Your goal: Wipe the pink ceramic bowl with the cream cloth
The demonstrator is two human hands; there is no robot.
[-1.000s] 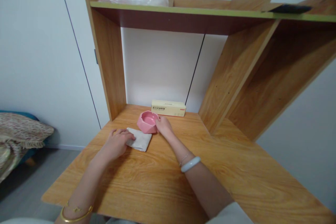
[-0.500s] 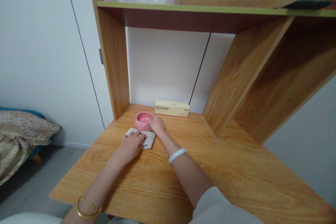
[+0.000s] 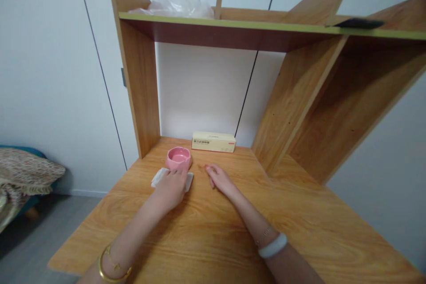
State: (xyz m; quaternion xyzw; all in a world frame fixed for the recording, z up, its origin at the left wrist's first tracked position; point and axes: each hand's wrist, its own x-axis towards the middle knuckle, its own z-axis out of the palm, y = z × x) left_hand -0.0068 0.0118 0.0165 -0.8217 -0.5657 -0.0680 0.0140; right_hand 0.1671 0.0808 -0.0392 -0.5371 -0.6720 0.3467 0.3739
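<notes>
A pink bowl (image 3: pixel 179 157) with a faceted rim stands on the wooden table, its inside showing no contents. Just in front of it lies a folded whitish-grey cloth (image 3: pixel 159 175), partly covered by my left hand (image 3: pixel 172 187). The left fingers are bent down onto the cloth, close to the front of the bowl; their tips are hidden. My right hand (image 3: pixel 220 178) is to the right of the bowl, apart from it, low over the tabletop. Its fingers are loosely bent and apart, with nothing in them.
A cream-coloured long box (image 3: pixel 213 142) stands at the back against the white panel. Wooden uprights (image 3: pixel 141 88) flank it, and a shelf (image 3: pixel 206 26) with a clear plastic bag (image 3: pixel 183 6) runs above. A dark flat object (image 3: pixel 359 23) rests on the shelf's right.
My right hand has let go of the bowl's right side and moved right. The left hand has shifted right over the cloth, with its fingers now bent down. The view has shifted slightly.
</notes>
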